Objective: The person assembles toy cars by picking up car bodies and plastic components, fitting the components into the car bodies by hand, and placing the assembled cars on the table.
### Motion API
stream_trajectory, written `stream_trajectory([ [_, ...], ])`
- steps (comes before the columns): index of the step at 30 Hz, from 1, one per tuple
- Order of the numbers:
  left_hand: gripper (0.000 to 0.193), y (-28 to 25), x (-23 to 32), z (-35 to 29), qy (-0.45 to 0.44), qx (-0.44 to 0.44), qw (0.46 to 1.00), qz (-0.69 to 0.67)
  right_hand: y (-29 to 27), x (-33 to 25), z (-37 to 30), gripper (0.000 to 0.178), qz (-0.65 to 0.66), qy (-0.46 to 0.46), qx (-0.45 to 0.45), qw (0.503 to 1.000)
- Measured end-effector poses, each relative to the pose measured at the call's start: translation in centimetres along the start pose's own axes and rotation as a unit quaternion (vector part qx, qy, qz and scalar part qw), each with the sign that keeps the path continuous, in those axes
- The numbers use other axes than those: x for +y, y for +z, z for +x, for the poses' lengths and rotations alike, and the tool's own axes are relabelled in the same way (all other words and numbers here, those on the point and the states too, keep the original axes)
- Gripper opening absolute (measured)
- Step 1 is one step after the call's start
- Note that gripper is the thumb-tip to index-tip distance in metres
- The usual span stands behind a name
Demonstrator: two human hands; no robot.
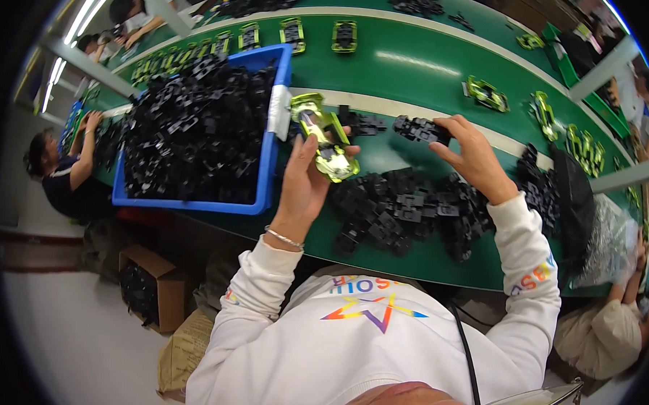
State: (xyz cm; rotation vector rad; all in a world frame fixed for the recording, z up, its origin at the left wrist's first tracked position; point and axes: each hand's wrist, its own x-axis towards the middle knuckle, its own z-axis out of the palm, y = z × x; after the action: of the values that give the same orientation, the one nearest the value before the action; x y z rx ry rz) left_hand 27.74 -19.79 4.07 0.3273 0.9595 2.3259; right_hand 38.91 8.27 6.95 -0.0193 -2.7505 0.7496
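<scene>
My left hand [305, 178] is closed round a lime-green toy car body shell [331, 156], held up beside the right rim of a blue bin [281, 77]. Between finger and thumb of my right hand [474, 152] is a black plastic toy car chassis [416, 129], a little to the right of the shell. Another black chassis part [366, 123] lies on the green table just behind, between both hands. Below my hands spreads a loose pile of black chassis parts [404, 206].
Black plastic parts [204, 132] heap up inside the blue bin. Green car shells with black parts [345, 36] stand in a row along the green strip [411, 47] behind. More green shells [486, 94] lie at the right. A clear plastic bag [609, 240] sits at the right edge. Co-workers sit on both sides.
</scene>
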Motion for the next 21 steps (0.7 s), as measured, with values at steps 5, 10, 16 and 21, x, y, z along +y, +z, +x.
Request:
stream_trajectory([
  [5,0.061,0.4,-0.3,0.1,0.028,0.021,0.999,-0.024,1.4,-7.6,2.0,0.043,0.162,-0.026,0.027,0.986],
  [10,0.057,1.5,0.0,0.0,0.061,0.071,0.995,-0.031,4.4,-13.0,2.8,0.045,0.142,-0.038,0.042,0.988],
  [16,0.051,1.7,0.1,-0.2,0.070,0.079,0.994,-0.042,7.1,-14.2,3.9,0.052,0.084,-0.090,0.111,0.986],
  [21,0.050,1.4,0.5,-0.5,0.053,0.050,0.995,-0.070,7.7,-14.7,4.0,0.055,0.040,-0.097,0.113,0.988],
])
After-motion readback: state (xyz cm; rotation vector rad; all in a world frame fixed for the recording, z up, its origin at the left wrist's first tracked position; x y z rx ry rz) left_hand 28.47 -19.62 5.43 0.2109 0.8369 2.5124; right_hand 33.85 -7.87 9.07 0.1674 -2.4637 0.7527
